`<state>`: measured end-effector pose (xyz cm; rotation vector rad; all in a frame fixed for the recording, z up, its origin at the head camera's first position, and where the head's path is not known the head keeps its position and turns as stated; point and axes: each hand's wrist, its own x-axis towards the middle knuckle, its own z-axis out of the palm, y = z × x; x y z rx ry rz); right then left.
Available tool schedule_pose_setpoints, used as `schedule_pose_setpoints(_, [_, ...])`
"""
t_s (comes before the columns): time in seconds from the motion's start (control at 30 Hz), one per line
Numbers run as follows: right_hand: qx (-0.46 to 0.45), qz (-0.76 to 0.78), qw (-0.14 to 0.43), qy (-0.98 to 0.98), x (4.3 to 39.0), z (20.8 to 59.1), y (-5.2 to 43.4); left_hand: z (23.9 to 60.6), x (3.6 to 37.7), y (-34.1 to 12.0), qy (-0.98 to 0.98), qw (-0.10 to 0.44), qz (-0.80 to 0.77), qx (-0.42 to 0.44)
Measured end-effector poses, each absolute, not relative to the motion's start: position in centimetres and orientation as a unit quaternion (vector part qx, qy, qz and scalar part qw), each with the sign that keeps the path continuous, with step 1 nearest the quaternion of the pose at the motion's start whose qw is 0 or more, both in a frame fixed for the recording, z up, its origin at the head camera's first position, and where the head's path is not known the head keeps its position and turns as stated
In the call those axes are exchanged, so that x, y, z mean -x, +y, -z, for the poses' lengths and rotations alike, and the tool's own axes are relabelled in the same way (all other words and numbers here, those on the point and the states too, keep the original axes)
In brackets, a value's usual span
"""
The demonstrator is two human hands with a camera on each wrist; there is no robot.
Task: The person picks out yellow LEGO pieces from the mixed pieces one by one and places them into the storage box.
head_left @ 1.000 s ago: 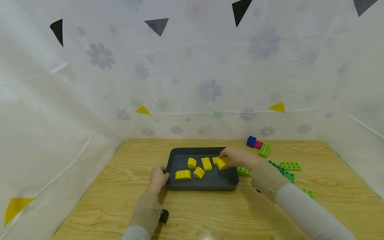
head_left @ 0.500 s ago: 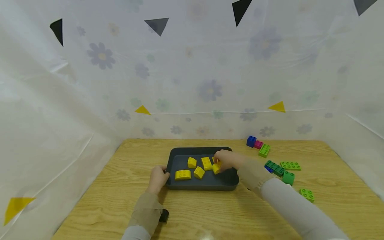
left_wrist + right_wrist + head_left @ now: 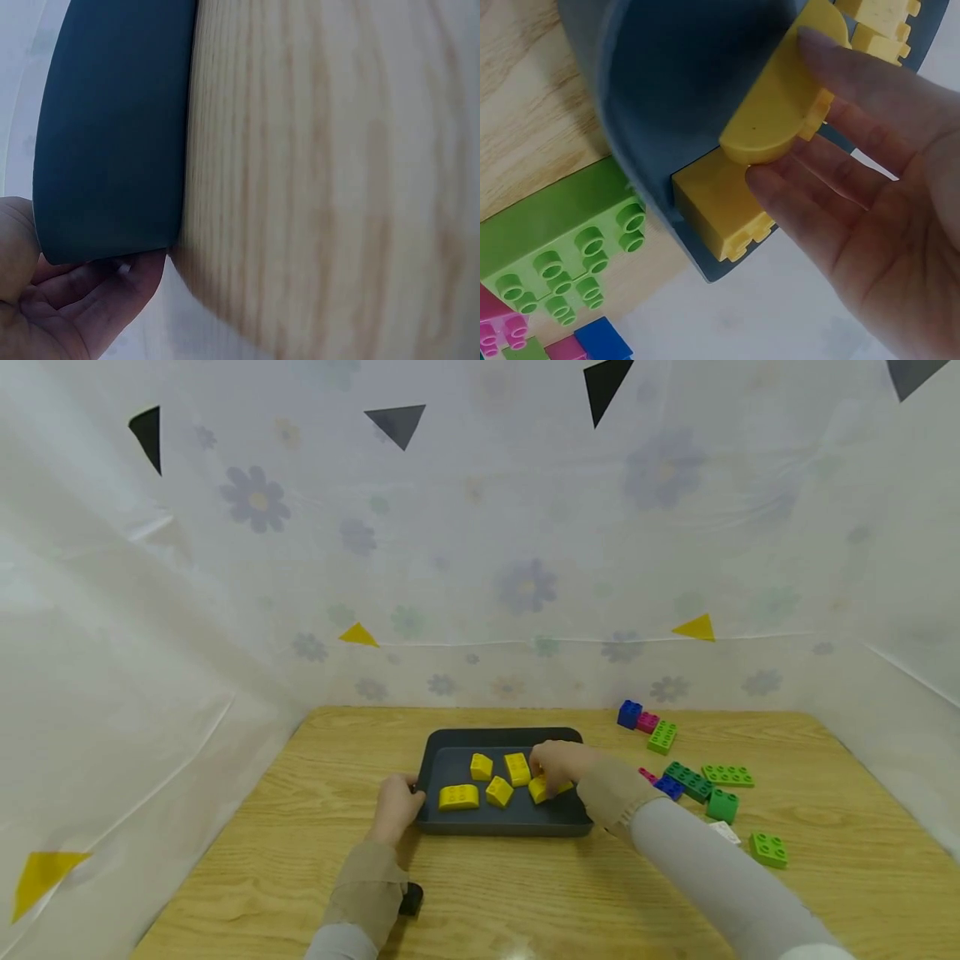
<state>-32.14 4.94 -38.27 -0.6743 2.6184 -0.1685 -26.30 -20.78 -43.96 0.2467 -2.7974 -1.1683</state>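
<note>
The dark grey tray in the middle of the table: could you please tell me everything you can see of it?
The dark grey rectangular tray looks like matte plastic, with rounded corners and a low raised wall. It lies flat on the light wooden table, long side toward the person. Yellow curved-top toy bricks lie loose inside it. The left hand grips its left rim, fingers under the edge in the left wrist view. The right hand reaches in at the right end, holding a yellow brick.

Yellow bricks (image 3: 457, 797) in a dark grey tray (image 3: 498, 821); green, blue and pink bricks (image 3: 723, 774) at three o'clock; light woodgrain table (image 3: 300, 860); floral white curtain (image 3: 480, 552).
</note>
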Motion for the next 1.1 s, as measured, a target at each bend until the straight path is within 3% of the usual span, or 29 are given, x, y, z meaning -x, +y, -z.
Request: schedule_pose_setpoints(1.1, [0.225,0.057,0.226,0.946,32.1,39.7,4.7,43.8,25.9,-20.6,-0.916,0.045,0.391,-0.08])
